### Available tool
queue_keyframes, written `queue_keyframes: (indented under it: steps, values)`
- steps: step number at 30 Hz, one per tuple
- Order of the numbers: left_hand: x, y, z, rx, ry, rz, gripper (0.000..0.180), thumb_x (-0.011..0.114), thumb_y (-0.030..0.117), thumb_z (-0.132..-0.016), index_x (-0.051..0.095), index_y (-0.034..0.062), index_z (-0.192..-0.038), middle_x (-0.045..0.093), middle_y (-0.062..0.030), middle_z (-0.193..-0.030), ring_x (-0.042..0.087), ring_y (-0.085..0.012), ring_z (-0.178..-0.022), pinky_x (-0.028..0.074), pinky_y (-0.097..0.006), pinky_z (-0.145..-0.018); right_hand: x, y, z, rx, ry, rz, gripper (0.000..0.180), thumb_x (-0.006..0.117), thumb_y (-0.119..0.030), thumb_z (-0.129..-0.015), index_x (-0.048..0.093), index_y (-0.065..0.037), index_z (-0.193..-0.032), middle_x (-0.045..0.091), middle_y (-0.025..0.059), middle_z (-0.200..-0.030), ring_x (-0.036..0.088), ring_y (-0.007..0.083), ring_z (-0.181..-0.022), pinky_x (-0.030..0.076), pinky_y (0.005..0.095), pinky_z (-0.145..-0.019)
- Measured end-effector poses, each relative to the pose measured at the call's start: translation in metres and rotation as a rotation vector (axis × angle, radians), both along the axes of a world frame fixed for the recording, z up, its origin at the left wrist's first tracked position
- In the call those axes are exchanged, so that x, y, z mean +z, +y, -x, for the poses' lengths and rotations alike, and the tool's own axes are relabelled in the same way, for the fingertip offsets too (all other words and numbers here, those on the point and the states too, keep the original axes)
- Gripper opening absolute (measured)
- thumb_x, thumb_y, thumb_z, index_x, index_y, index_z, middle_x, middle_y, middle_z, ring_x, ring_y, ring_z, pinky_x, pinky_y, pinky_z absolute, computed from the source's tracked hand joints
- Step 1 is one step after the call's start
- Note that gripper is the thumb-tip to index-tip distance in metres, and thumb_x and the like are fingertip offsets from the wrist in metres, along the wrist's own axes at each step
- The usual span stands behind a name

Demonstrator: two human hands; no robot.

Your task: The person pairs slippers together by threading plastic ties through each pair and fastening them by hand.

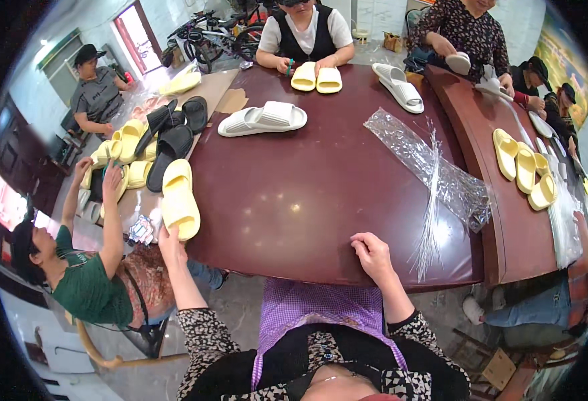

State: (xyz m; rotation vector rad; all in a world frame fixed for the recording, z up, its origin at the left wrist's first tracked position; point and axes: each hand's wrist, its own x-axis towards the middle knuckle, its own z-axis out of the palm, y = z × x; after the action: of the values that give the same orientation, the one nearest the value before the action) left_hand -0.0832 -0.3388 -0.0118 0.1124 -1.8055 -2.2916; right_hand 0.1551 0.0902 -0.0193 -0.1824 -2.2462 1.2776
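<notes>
A yellow slide slipper [181, 207] lies at the table's left edge, its strap toward the far side. My left hand [172, 246] grips its near end, with the fingers partly hidden beside the sole. Loosely curled, my right hand [373, 258] rests on the near edge of the dark red table [267, 200], and no object shows in it. Farther off on the tabletop lie white slippers [262, 120]. To the right of my right hand are a bundle of thin white ties [431, 214] and a clear plastic bag [434, 164].
Black slippers [174, 147] and yellow slippers [130, 137] crowd the left side table. Several yellow slippers [525, 167] lie on the raised right ledge [468, 120]. Co-workers sit around; the one opposite handles a yellow pair [317, 78]. Another white slipper [399, 87] lies far right.
</notes>
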Motion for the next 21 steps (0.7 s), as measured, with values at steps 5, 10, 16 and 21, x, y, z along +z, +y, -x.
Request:
queue_keyframes:
  steps: [5,10,16,21]
  values:
    - [-0.017,0.018,-0.016,-0.035,-0.118,-0.329,0.036,0.052,0.000,-0.082,0.046,-0.0053,-0.118,0.056,-0.0155,-0.110,0.058,-0.0295,-0.101,0.050,-0.039,-0.084,0.005,-0.005,-0.001,0.039,-0.028,0.116,0.010,0.058,-0.002,-0.083,0.062,0.002,-0.091,0.063,0.0057,-0.076,0.058,0.0107,-0.062,0.048,0.0230,-0.057]
    - [0.007,0.135,-0.082,-0.119,-0.121,-0.486,0.042,0.050,-0.006,-0.079,0.043,-0.0042,-0.120,0.053,-0.0161,-0.115,0.056,-0.0280,-0.104,0.048,-0.041,-0.090,0.036,-0.034,0.005,0.221,-0.136,0.377,0.017,0.056,-0.004,-0.085,0.059,0.002,-0.101,0.063,0.0055,-0.082,0.058,0.0096,-0.067,0.048,0.0219,-0.062]
    - [0.015,0.240,-0.166,-0.381,-0.182,-0.489,0.048,0.049,-0.006,-0.083,0.033,-0.0027,-0.128,0.050,-0.0138,-0.119,0.050,-0.0227,-0.111,0.042,-0.035,-0.096,0.031,-0.076,0.031,0.160,-0.182,0.743,0.034,0.056,-0.009,-0.085,0.049,0.004,-0.116,0.061,0.0078,-0.100,0.058,0.0128,-0.085,0.048,0.0252,-0.076]
    - [0.020,0.247,-0.180,-0.578,-0.117,-0.306,0.055,0.052,0.002,-0.085,0.027,-0.0022,-0.134,0.045,-0.0141,-0.124,0.048,-0.0210,-0.112,0.041,-0.033,-0.095,0.014,-0.058,0.023,0.115,-0.077,0.934,0.035,0.057,-0.009,-0.084,0.050,0.005,-0.115,0.060,0.0093,-0.104,0.059,0.0146,-0.091,0.047,0.0269,-0.080]
